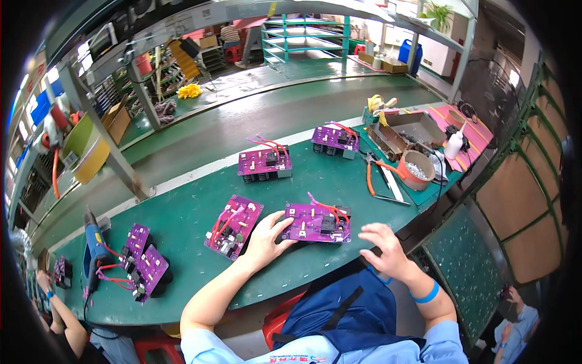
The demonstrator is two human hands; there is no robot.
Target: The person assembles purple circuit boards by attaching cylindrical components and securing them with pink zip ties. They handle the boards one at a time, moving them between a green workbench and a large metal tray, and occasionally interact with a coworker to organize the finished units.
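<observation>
In front of me lies a purple circuit board with red wires and black parts, on the green table. My left hand grips its left edge between thumb and fingers. Just right of that board, my right hand is open and holds nothing, its fingers bent and apart. A second purple circuit board lies tilted beside my left hand. Farther back are two more purple circuit boards, one at the middle and one toward the right.
Pliers with orange handles lie near a round tub of small metal parts, a metal tray and a white bottle. At left are a blue heat gun and further boards. A co-worker's hand shows far left.
</observation>
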